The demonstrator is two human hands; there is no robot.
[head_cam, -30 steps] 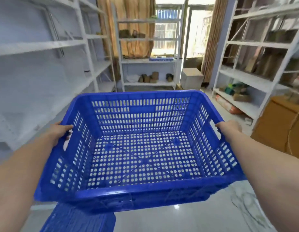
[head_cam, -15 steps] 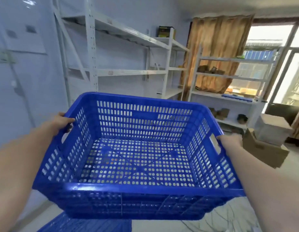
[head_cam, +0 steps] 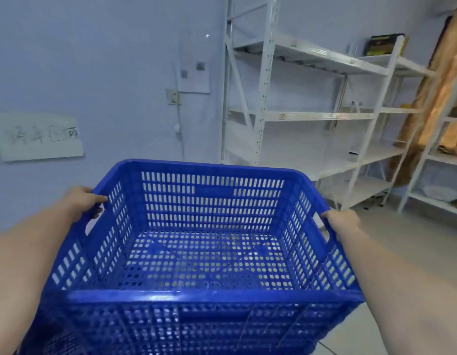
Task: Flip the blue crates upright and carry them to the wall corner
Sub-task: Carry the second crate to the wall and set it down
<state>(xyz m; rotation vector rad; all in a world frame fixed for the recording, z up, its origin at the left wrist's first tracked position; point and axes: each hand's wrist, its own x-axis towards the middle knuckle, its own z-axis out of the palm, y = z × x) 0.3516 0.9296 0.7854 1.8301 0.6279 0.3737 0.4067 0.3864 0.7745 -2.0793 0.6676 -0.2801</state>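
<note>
An upright blue perforated crate (head_cam: pixel 207 254) fills the lower middle of the head view, held off the floor in front of me with nothing inside it. My left hand (head_cam: pixel 82 202) grips the crate's left rim at its handle slot, thumb over the top edge. My right hand (head_cam: pixel 342 222) grips the right rim at the opposite handle slot. A bit of a second blue crate (head_cam: pixel 55 342) shows at the bottom left, under the one I hold.
A pale blue wall (head_cam: pixel 107 73) with a paper sign (head_cam: pixel 38 135) and a wall socket (head_cam: pixel 173 97) lies straight ahead. White metal shelving (head_cam: pixel 311 116) runs along the right, with a brown curtain (head_cam: pixel 439 98) behind it. Grey floor (head_cam: pixel 414 239) shows at right.
My view has swung left, from the window and shelves to the blue wall. The crate has stayed level in both hands and come closer to the wall.
</note>
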